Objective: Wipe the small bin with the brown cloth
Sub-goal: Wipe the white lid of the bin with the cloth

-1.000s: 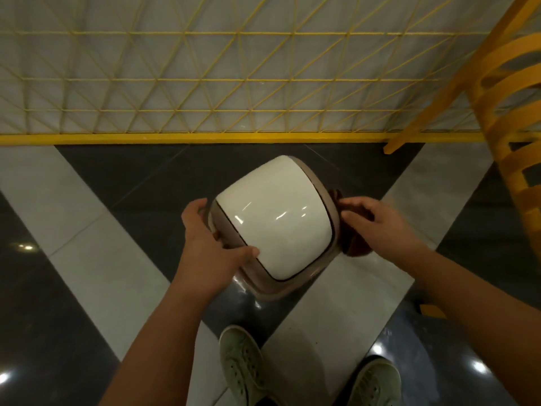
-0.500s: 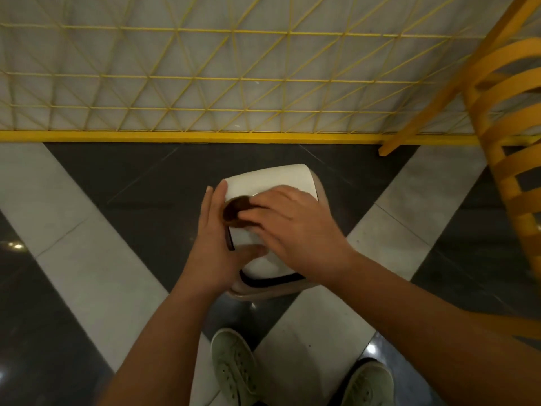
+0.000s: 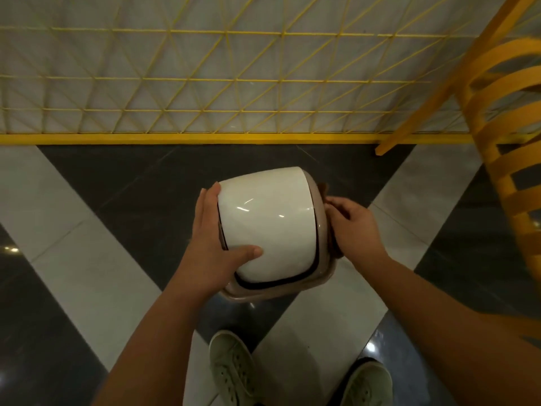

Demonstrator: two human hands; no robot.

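1. Glossy dark and pale grey floor tiles (image 3: 87,259) are spreading out below, open to the left, and ending at a yellow wire-mesh fence (image 3: 205,83) ahead; a curved yellow slatted frame (image 3: 503,148) is crowding the right edge.
2. The small bin with a smooth, rounded white plastic shell and beige rim (image 3: 269,227) is being held above the floor, tilted on its side.
3. The left hand (image 3: 209,244) is wrapping its grip around the bin's left side, thumb lying on the shell.
4. The right hand (image 3: 354,227) is pinching the brown cloth (image 3: 323,189) against the bin's right rim.
5. Two pale canvas shoes (image 3: 234,373) are showing below.
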